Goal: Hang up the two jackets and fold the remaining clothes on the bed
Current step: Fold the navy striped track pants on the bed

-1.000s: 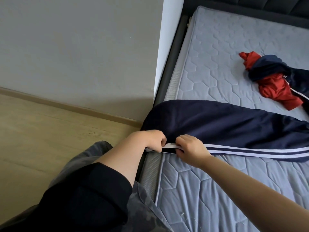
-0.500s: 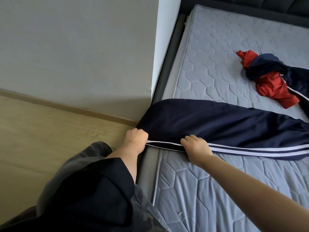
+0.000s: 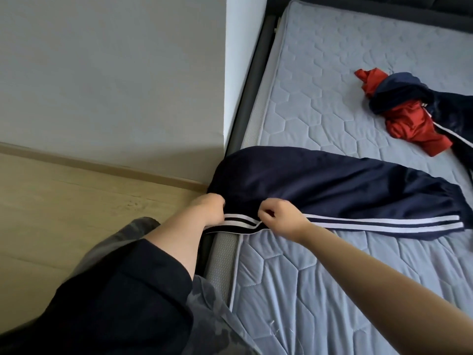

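Two hands are working at the near edge of the bed — the left hand [image 3: 211, 210] is curling round the waistband end of the navy track pants [image 3: 332, 190], right at the mattress corner, and the right hand [image 3: 280, 217] is pinching the striped side seam just beside it, fingers bent tight on the cloth. The pants are lying flat across the grey quilted mattress [image 3: 332, 111], legs stretching off to the right, with the waist end hanging slightly over the bed frame [image 3: 249, 103].

From where things are sitting, the worry is that overhanging end: the fabric looks slick, and if either grip is loosening while the person is tugging it straight, the waist could be sliding off toward the wooden floor [image 3: 64, 213]. Pulling unevenly could also be twisting the white stripes out of line, spoiling the fold.

Counting up: one pair of track pants laid out, and one crumpled heap [image 3: 409, 111] further up the bed, well apart — red and navy cloth tangled together, probably two garments, though I cannot be sure from here.
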